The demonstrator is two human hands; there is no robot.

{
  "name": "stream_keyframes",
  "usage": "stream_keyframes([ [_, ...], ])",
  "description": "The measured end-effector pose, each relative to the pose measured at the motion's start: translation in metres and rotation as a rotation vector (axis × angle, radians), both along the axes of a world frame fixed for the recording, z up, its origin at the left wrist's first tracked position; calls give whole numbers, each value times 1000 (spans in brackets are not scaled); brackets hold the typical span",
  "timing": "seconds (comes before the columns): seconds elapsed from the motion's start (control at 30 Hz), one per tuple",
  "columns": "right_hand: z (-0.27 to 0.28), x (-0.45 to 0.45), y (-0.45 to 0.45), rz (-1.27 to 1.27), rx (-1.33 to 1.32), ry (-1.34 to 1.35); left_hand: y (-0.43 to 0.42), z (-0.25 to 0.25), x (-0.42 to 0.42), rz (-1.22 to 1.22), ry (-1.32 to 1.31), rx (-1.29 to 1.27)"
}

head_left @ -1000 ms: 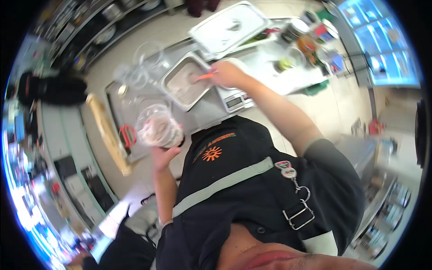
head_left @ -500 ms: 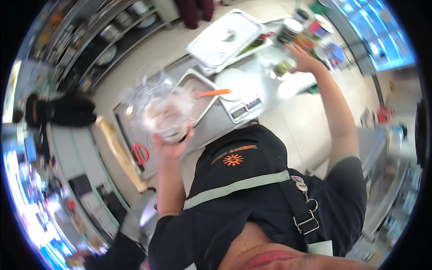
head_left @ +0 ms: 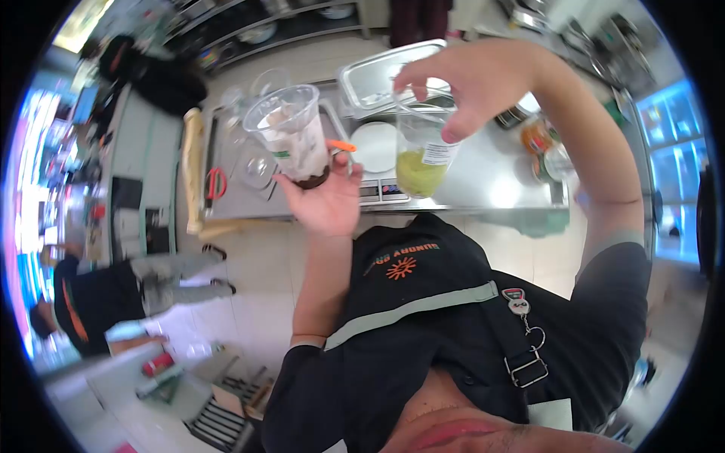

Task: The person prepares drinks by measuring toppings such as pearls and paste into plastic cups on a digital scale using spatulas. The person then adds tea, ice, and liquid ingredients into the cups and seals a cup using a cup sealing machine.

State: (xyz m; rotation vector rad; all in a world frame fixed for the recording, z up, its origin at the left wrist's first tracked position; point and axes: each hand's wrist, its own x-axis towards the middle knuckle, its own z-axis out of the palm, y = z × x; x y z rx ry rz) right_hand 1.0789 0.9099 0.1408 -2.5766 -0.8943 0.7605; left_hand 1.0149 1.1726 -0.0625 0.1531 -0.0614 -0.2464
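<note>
My left hand (head_left: 331, 205) is closed round the lower part of a clear plastic cup (head_left: 289, 140), thumb on one side and fingers on the other. Inside it is a whitish filling, with a dark layer at the bottom. With its fingers over the rim, my right hand (head_left: 479, 83) grips a second clear plastic cup (head_left: 423, 155) from above. Green contents fill its lower part, and a white printed label is on its side. Both cups are held up over the steel table, side by side and apart.
On the steel table (head_left: 483, 185) are a digital scale (head_left: 384, 191), a white round disc (head_left: 375, 143), a lidded steel pan (head_left: 377, 79), red scissors (head_left: 216, 183), an orange-handled utensil (head_left: 341, 145) and jars (head_left: 538, 137). Another person (head_left: 98, 298) is at the left.
My right hand has come from the table's right side to the middle, now holding the green-filled cup. My left hand's cup has shifted right and is more upright. The view has turned.
</note>
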Motion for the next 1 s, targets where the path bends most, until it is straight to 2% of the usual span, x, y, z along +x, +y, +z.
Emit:
stream_keyframes([
  [0.03,18,5,17,105,6,-2,-6,14,-17,63,-13,13],
  [0.07,35,1,36,41,12,120,-11,31,-33,173,25,43],
  [0.2,55,4,104,348,92,70,-10,65,-84,549,49,103],
  [0.37,59,-46,198,801,71,-174,11,86,-169,984,144,99],
  [0.4,60,-64,216,802,56,-76,13,89,-188,1057,146,91],
  [0.43,52,-5,204,825,64,57,-18,95,-138,1192,196,146],
  [0.47,61,-68,235,883,39,33,0,101,-196,1288,196,138],
  [0.6,65,-184,295,1111,13,111,4,95,-312,1616,157,110],
  [0.67,68,-251,311,1249,31,146,-6,96,-381,1839,144,276],
  [0.8,82,-395,318,1513,44,195,-48,102,-514,2181,191,389],
  [0.9,83,-507,309,1709,26,198,-93,108,-604,2472,59,550],
  [0.97,83,-572,310,2024,-15,313,-125,112,-649,2621,128,626],
  [1.0,83,-607,305,2090,-28,311,-142,112,-673,2733,200,683],
])
